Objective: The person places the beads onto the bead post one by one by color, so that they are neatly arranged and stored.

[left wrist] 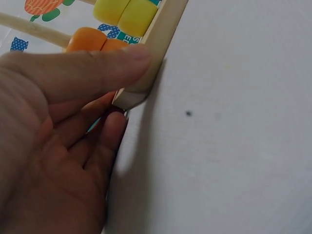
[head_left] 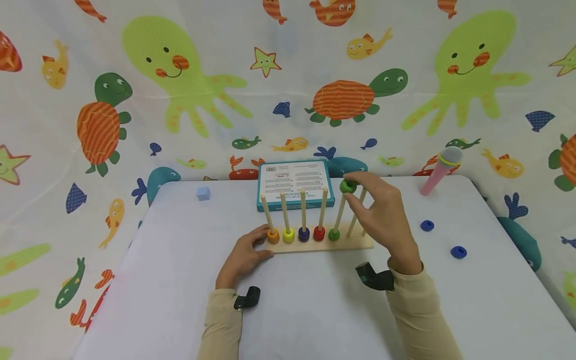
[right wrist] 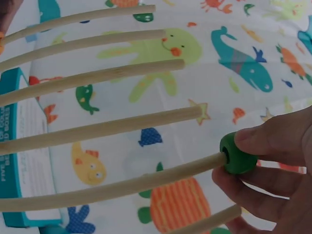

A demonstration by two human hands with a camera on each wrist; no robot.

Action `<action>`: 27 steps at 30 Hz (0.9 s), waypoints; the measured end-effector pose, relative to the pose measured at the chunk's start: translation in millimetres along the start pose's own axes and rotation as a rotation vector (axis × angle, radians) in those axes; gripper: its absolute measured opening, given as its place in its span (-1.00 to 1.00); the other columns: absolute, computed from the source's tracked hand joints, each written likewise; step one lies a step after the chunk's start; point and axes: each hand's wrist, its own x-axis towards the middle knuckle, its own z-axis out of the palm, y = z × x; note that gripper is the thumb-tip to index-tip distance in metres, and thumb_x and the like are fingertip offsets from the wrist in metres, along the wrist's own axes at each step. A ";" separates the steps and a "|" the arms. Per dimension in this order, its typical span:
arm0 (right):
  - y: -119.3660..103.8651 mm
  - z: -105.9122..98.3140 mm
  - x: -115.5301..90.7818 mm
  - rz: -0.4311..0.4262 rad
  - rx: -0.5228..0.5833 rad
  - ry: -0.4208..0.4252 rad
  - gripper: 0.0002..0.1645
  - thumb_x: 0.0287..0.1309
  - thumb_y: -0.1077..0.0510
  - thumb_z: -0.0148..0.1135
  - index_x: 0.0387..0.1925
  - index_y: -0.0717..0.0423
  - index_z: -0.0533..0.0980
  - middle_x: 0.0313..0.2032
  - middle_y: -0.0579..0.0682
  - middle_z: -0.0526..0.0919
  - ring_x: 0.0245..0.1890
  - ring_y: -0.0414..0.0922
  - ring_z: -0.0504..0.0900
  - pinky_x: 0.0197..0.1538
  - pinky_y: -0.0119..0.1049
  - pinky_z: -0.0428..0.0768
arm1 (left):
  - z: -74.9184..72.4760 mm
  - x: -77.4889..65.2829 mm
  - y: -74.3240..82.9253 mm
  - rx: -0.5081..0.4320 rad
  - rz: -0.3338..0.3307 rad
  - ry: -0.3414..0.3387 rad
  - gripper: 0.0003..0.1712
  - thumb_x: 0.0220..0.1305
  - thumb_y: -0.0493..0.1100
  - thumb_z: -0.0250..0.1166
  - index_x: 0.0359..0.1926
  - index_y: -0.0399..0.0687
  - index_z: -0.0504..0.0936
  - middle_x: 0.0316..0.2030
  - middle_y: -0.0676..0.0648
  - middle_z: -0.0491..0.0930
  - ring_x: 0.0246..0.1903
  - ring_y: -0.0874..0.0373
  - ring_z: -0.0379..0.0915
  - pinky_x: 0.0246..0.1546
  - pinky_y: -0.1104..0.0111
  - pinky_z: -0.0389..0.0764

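A wooden peg stand (head_left: 324,245) lies across the middle of the table, its pegs upright. Orange (head_left: 273,236), yellow (head_left: 288,235), dark blue (head_left: 303,234), red (head_left: 319,233) and green (head_left: 334,234) beads sit low on separate pegs. My left hand (head_left: 246,254) grips the stand's left end, thumb along the front edge and fingers behind. Between right thumb and fingers, my right hand (head_left: 384,215) pinches a green bead (right wrist: 239,154). The tip of the green peg (right wrist: 146,180) meets this bead's hole in the right wrist view. Part of the stand's right end is behind my right hand.
Behind the stand lies a teal and white box (head_left: 294,180). Two blue beads, one farther back (head_left: 427,225) and one nearer (head_left: 459,252), lie to the right. A pink toy microphone (head_left: 442,170) is at the back right, a light blue cube (head_left: 203,193) at the back left.
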 end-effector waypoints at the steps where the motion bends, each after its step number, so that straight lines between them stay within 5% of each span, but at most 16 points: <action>1: 1.3 1.9 0.4 0.004 -0.002 -0.005 -0.54 0.10 0.49 0.42 0.08 0.35 0.61 -0.05 0.19 0.72 0.00 0.10 0.64 0.20 0.10 0.61 | 0.1 0.2 0.2 0.002 0.000 0.001 -0.27 0.17 -0.33 0.49 0.38 -0.19 0.50 0.47 -0.03 0.34 0.26 -0.07 0.47 0.34 0.05 0.46; 9: 1.2 1.6 -0.7 0.020 -0.065 -0.054 -0.52 0.15 0.43 0.40 0.14 0.33 0.59 0.09 0.21 0.69 0.15 0.15 0.61 0.27 0.15 0.55 | 0.2 -0.6 0.9 -0.004 -0.009 0.008 -0.28 0.17 -0.34 0.49 0.37 -0.19 0.51 0.47 -0.04 0.34 0.26 -0.10 0.47 0.35 0.04 0.46; 13: 3.8 -16.9 -9.1 0.021 -0.045 0.081 -0.53 0.15 0.45 0.38 0.13 0.31 0.61 0.07 0.20 0.71 0.15 0.07 0.62 0.34 -0.13 0.54 | 1.4 -0.2 2.1 -0.007 -0.011 0.003 -0.28 0.17 -0.34 0.49 0.37 -0.19 0.51 0.47 -0.04 0.34 0.26 -0.10 0.47 0.35 0.04 0.45; 16: 14.0 -42.1 -21.5 0.081 -0.030 0.225 -0.58 0.19 0.46 0.33 0.10 0.31 0.63 -0.02 0.19 0.73 0.05 -0.18 0.63 0.27 -0.48 0.50 | 1.7 -0.2 2.7 -0.001 -0.015 0.007 -0.26 0.16 -0.33 0.50 0.38 -0.17 0.51 0.47 -0.02 0.34 0.26 -0.08 0.47 0.36 0.04 0.45; 18: 25.4 -61.0 -32.5 0.225 -0.075 0.281 -0.61 0.28 0.38 0.29 0.14 0.25 0.63 0.00 0.18 0.73 0.04 -0.25 0.61 0.22 -0.57 0.47 | 1.7 -0.4 2.8 0.005 -0.016 0.008 -0.25 0.16 -0.32 0.50 0.38 -0.17 0.50 0.48 -0.03 0.33 0.26 -0.08 0.47 0.36 0.03 0.45; 20: 41.8 -80.2 -44.6 0.437 -0.157 0.264 -0.58 0.39 0.26 0.22 0.24 0.20 0.58 0.10 0.22 0.68 0.13 -0.16 0.60 0.29 -0.36 0.53 | 1.6 -0.5 2.8 0.009 -0.020 0.008 -0.25 0.16 -0.32 0.50 0.39 -0.16 0.49 0.48 -0.03 0.33 0.26 -0.09 0.47 0.36 0.03 0.44; 24: 88.3 -112.3 -75.6 0.826 -0.366 -0.001 -0.38 0.47 0.06 0.12 0.41 0.30 0.35 0.26 0.46 0.46 0.22 0.43 0.43 0.19 0.35 0.53 | 1.5 -0.2 2.5 0.016 -0.019 0.003 -0.25 0.17 -0.32 0.49 0.39 -0.16 0.49 0.48 -0.04 0.32 0.27 -0.09 0.46 0.36 0.02 0.44; 27: 123.4 -122.6 -101.4 0.912 -0.437 -0.220 -0.32 0.43 0.07 0.11 0.36 0.47 0.28 0.23 0.63 0.34 0.16 0.55 0.34 0.07 0.52 0.47 | 0.8 0.5 3.2 0.016 -0.015 0.000 -0.25 0.17 -0.32 0.49 0.39 -0.16 0.49 0.48 -0.03 0.33 0.27 -0.09 0.46 0.37 0.03 0.43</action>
